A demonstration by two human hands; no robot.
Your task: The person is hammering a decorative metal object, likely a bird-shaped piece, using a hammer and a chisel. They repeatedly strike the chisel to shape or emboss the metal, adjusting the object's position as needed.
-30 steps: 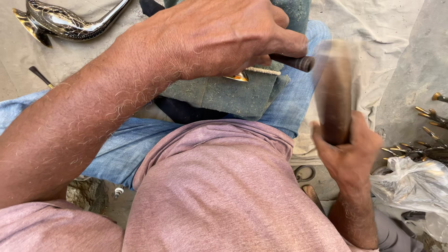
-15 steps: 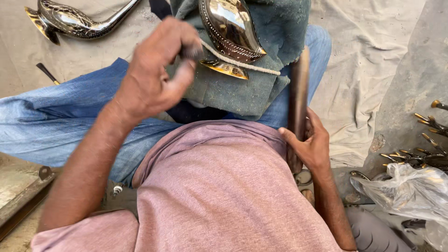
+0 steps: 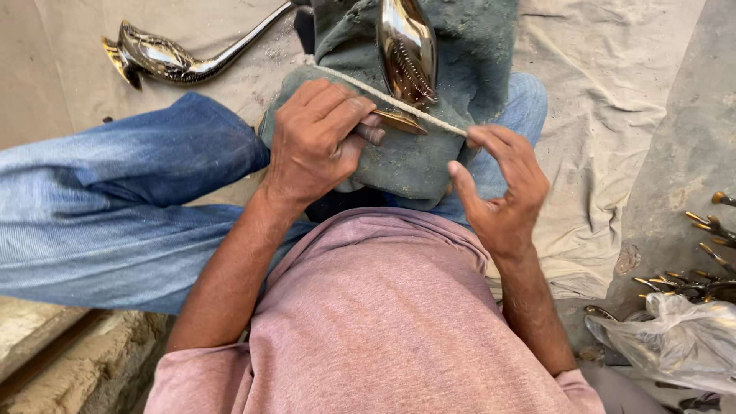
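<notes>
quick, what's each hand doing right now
Left hand: closed, fingers curled, pressing on the green cloth by the shiny metal piece.
Right hand: open, fingertips touching the cord.

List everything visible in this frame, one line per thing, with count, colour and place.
Shiny metal piece: one, silver and gold with an engraved pattern, lying on the green cloth at top centre.
Cord: one, off-white, stretched across the cloth and the metal piece.
Green cloth: one, dusty grey-green, draped over the lap.
Curved metal piece: one, silver and gold, on the ground sheet at top left.
Ground sheet: one, beige, under everything.
Small metal parts: several, gold and dark, at the right edge.
Plastic bag: one, clear, bottom right.
Jeans: blue, left leg.
Shirt: pink, bottom centre.
Left hand: resting on the cloth by the cord.
Right hand: open, fingertips at the cord's right end.
</notes>
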